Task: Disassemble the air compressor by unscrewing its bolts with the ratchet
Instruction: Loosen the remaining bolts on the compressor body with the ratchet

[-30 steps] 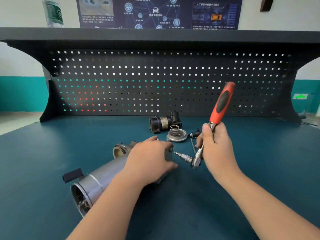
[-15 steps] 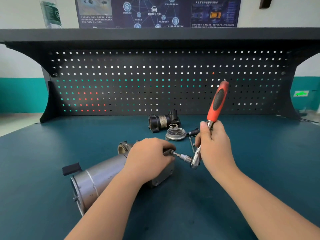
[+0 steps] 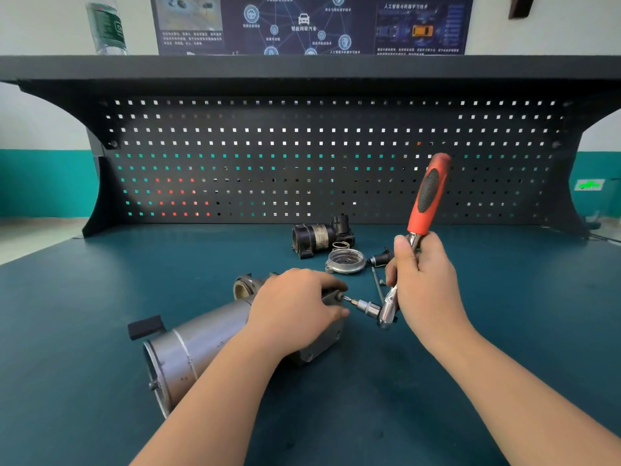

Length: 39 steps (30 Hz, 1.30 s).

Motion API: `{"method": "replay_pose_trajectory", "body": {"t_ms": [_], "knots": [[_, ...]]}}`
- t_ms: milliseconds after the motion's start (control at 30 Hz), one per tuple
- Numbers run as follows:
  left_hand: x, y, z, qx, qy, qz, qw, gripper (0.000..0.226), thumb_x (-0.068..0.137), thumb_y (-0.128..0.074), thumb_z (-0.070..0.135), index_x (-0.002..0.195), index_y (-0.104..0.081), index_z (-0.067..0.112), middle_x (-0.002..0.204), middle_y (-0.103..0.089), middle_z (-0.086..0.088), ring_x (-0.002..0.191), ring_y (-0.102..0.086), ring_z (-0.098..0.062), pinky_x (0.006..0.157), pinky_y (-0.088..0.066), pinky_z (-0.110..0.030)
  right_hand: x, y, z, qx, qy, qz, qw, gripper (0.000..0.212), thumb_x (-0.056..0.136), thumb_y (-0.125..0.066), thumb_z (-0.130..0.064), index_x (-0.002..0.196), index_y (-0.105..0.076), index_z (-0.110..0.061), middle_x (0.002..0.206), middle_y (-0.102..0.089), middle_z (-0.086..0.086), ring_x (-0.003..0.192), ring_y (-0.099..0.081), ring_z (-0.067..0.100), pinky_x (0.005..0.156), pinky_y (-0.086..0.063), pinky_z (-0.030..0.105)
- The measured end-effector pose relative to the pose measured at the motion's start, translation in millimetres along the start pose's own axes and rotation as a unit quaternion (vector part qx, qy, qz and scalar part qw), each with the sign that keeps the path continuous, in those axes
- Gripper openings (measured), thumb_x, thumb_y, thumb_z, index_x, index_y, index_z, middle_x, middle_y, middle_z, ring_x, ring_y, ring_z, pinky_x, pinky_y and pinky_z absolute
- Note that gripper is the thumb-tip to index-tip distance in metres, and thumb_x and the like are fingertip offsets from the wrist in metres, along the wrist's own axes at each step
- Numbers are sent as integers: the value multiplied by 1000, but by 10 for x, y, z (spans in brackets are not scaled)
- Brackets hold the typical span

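The silver air compressor (image 3: 201, 344) lies on its side on the blue-green bench, its round end toward me at the left. My left hand (image 3: 295, 307) grips its right end, fingers curled over the housing. My right hand (image 3: 423, 284) grips the metal shank of the ratchet (image 3: 428, 193), whose red and black handle points up and away. The ratchet's head (image 3: 386, 311) carries a socket and bit that lies level and meets a bolt on the compressor's right face, just beside my left fingertips.
Removed parts lie behind my hands: a black cylindrical unit (image 3: 319, 237), a round metal cover (image 3: 346, 260), a small spring, a black plug (image 3: 381, 258) and a thin rod. A black pegboard (image 3: 302, 156) closes the bench's back. A bottle (image 3: 106, 25) stands on the shelf above.
The ratchet's bit has moved left from free air onto the bolt at the compressor's right face. My left hand has shifted a little on the housing.
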<state>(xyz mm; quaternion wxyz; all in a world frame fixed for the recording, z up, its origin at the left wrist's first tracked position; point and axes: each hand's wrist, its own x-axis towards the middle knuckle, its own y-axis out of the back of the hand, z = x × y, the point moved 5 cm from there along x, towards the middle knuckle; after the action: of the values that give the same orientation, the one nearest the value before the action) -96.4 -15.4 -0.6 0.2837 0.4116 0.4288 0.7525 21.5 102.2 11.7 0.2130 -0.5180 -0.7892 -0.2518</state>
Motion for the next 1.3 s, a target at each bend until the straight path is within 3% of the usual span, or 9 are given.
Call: {"method": "replay_pose_trajectory", "body": {"t_ms": [133, 267, 433, 600, 767, 900, 1033, 1167, 1300], "knots": [[-49, 20, 76, -2, -21, 28, 999, 43, 83, -56, 50, 124, -55, 39, 121, -61, 17, 131, -32, -11, 102, -33, -33, 1, -1, -9, 7, -2, 2, 1000, 23, 100, -40, -30, 85, -44, -13, 57, -55, -3, 45, -47, 4, 55, -40, 30], [-106, 85, 132, -15, -34, 52, 998, 41, 82, -52, 35, 123, -55, 33, 117, -62, 10, 121, -43, -15, 99, -39, -36, -5, -5, 10, -2, -5, -9, 1000, 22, 99, -41, -32, 84, -45, -16, 58, -57, -3, 48, -49, 4, 56, -40, 30], [-84, 65, 33, 34, -38, -23, 998, 40, 81, -51, 45, 120, -55, 39, 112, -63, 13, 116, -43, -15, 96, -37, -36, -18, -9, 28, 9, -6, -4, 1000, 22, 99, -43, -35, 83, -45, -20, 57, -59, -2, 53, -55, 13, 56, -47, 35], [-20, 50, 52, 36, -74, -20, 996, 48, 76, -53, 65, 121, -55, 48, 117, -58, 25, 115, -32, -6, 94, -18, -30, -59, -22, 30, -10, 31, 37, 999, 26, 98, -40, -41, 80, -44, -23, 57, -63, -5, 52, -57, 9, 58, -47, 37], [-6, 7, 202, 45, -148, -69, 986, 42, 83, -58, 51, 124, -52, 48, 126, -55, 26, 122, -43, -5, 101, -30, -30, -123, -58, -70, -20, 147, 64, 987, 40, 95, -35, -52, 81, -40, -15, 56, -56, 2, 53, -56, 24, 57, -46, 47], [32, 21, 220, 57, -162, -129, 977, 39, 84, -57, 51, 122, -51, 49, 113, -60, 15, 111, -45, -13, 94, -35, -42, -170, -71, -310, -77, 371, 35, 925, 24, 99, -36, -41, 90, -40, -19, 57, -45, -12, 48, -49, 15, 47, -37, 22], [71, 18, 271, 38, -179, -119, 976, 23, 86, -59, 43, 106, -66, 33, 106, -63, 7, 106, -50, -18, 91, -41, -42, -216, -115, -388, -114, 470, 10, 875, 27, 101, -32, -39, 97, -42, -14, 51, -50, -3, 58, -47, 18, 49, -31, 18], [72, 2, 287, 26, -185, -88, 978, 17, 87, -59, 23, 100, -70, 28, 100, -69, 5, 95, -60, -18, 83, -47, -36, -204, -173, -331, -89, 419, 3, 903, 19, 99, -40, -37, 95, -41, -18, 57, -40, -19, 56, -46, 16, 49, -30, 15], [80, -24, 283, 46, -194, -95, 975, 23, 88, -57, 24, 109, -66, 29, 109, -68, 8, 103, -59, -15, 86, -46, -36, -10, -171, -83, -2, 190, 34, 981, 23, 95, -45, -38, 79, -40, -23, 51, -50, -9, 49, -49, 9, 50, -40, 24]]}}
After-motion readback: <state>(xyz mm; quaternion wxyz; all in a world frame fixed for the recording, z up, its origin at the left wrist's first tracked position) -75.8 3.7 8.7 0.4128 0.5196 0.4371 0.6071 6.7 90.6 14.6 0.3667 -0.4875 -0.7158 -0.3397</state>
